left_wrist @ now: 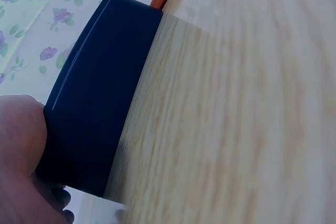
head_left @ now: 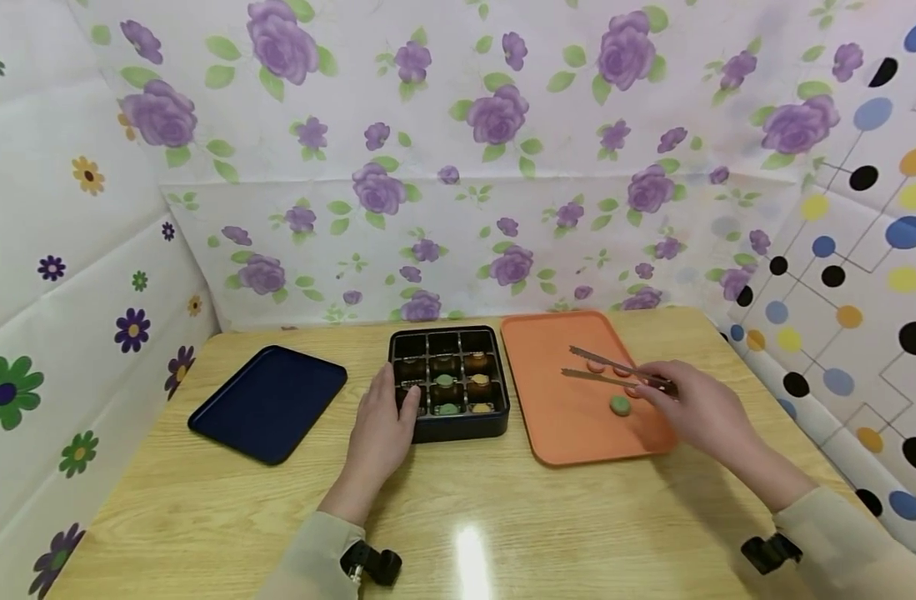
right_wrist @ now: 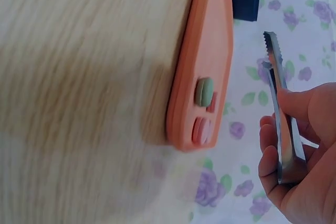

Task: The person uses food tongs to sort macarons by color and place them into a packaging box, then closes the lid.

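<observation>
My left hand [head_left: 378,433] grips the front left corner of a dark box [head_left: 461,429], thumb over its front rim and fingers along its side. The box has several compartments; green macarons [head_left: 447,409] and yellow macarons [head_left: 481,408] sit in some, and the hand partly covers the left column. My right hand [head_left: 701,408] holds metal tongs [right_wrist: 286,145] above the orange tray [head_left: 551,408]. The tongs' serrated tips are apart with nothing between them. On the tray lie a green macaron [right_wrist: 203,92] and several pink macarons [right_wrist: 201,130], partly behind the tongs in the head view.
A dark blue tray-like lid [head_left: 270,404] lies on the wooden table [head_left: 442,500] left of the box. The orange tray lies close along the box's right side. Flower-patterned cloth [head_left: 458,208] stands behind the table, with patterned sheets on both sides.
</observation>
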Demonstrator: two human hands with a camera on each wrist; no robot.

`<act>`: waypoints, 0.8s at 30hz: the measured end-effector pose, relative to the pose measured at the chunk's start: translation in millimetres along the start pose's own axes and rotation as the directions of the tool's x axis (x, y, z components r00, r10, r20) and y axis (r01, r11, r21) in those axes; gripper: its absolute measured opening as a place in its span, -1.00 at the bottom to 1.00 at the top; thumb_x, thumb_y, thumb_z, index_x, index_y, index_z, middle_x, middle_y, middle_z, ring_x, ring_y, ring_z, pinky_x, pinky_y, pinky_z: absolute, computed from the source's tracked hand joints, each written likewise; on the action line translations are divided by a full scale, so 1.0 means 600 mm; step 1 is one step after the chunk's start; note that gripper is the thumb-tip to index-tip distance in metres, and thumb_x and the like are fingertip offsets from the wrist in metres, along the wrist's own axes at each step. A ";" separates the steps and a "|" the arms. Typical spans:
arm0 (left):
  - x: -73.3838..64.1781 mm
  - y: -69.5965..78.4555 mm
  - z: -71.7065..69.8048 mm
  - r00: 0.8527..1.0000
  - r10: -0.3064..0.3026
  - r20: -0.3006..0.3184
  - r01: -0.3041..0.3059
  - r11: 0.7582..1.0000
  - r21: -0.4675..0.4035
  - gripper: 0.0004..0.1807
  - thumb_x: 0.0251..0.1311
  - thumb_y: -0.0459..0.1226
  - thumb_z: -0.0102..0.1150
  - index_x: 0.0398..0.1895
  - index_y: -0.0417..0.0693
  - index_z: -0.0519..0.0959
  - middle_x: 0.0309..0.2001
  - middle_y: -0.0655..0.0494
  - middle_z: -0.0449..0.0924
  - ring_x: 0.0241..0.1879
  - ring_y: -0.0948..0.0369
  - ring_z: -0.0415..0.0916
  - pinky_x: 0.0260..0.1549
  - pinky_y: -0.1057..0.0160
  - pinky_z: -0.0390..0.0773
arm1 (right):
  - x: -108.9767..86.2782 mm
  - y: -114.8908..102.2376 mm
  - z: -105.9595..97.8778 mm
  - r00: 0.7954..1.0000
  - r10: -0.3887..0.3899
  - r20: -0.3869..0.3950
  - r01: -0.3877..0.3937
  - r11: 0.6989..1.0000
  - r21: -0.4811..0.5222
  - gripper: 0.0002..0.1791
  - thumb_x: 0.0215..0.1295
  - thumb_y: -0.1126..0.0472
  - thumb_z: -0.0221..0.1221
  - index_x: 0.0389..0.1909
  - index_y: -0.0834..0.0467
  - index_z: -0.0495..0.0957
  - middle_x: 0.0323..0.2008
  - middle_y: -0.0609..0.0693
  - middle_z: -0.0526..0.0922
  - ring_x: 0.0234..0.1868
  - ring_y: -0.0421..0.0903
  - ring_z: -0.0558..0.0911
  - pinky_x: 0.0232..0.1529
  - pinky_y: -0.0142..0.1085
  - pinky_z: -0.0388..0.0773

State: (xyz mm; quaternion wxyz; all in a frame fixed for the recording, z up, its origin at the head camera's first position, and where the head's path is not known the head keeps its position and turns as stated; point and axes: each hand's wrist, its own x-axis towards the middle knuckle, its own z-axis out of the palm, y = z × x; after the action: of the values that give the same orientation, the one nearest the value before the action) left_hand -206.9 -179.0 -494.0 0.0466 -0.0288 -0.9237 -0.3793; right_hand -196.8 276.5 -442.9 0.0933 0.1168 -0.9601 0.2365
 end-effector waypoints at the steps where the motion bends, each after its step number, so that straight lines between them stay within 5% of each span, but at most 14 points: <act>1: 0.000 0.001 0.000 1.000 0.000 0.003 0.000 1.000 -0.002 -0.12 0.81 0.14 -0.18 0.84 -0.19 -0.17 0.78 -0.27 -0.13 0.75 -0.24 -0.18 0.65 -0.33 -0.07 | -0.002 0.003 -0.002 1.000 0.006 -0.001 -0.006 1.000 -0.006 -0.63 0.65 0.05 0.33 0.29 0.15 0.74 -0.03 0.06 0.80 -0.23 -0.06 0.71 -0.42 -0.17 0.49; 24: 0.002 -0.002 0.000 1.000 -0.006 0.017 0.006 1.000 -0.005 -0.11 0.81 0.14 -0.19 0.84 -0.19 -0.20 0.79 -0.26 -0.15 0.76 -0.22 -0.22 0.66 -0.32 -0.09 | -0.042 0.059 -0.021 0.999 0.022 0.032 -0.020 0.997 -0.069 -0.62 0.59 0.13 0.39 0.25 0.26 0.74 -0.13 0.02 0.80 -0.25 -0.08 0.70 -0.39 -0.17 0.53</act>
State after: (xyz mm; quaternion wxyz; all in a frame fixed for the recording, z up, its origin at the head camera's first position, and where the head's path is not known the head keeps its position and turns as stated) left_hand -208.5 -179.6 -494.7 0.0374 -0.0296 -0.9232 -0.3814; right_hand -180.4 317.3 -453.2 0.0790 0.1071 -0.9702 0.2026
